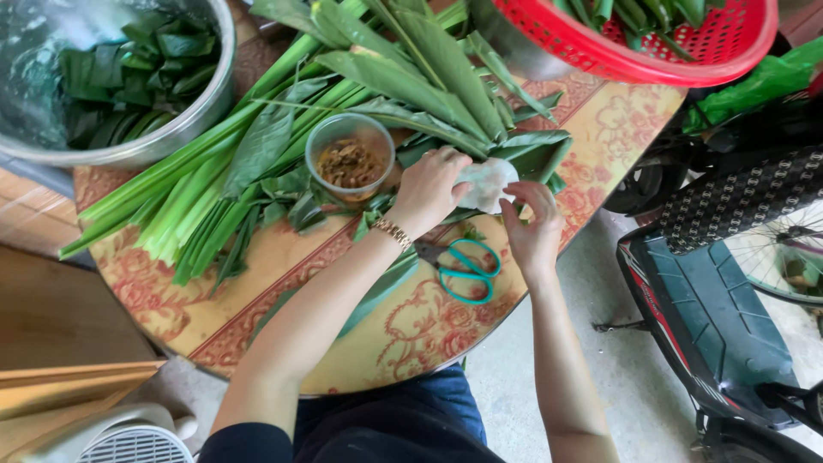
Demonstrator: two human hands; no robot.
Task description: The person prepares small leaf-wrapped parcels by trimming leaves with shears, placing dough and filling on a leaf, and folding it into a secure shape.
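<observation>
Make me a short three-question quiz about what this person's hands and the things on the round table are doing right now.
1. True or false: the scissors with teal handles are in the right hand.
2. What do both hands hold together? A) the white lump B) the clear cup C) a leaf stalk
3. What hangs over the table's far right edge?

Key
1. False: they lie on the table between the forearms, held by neither hand.
2. A: the left hand and right hand pinch the white lump over the green leaves; the cup of brown filling stands beside the left hand.
3. A red basket with greens in it.
</observation>
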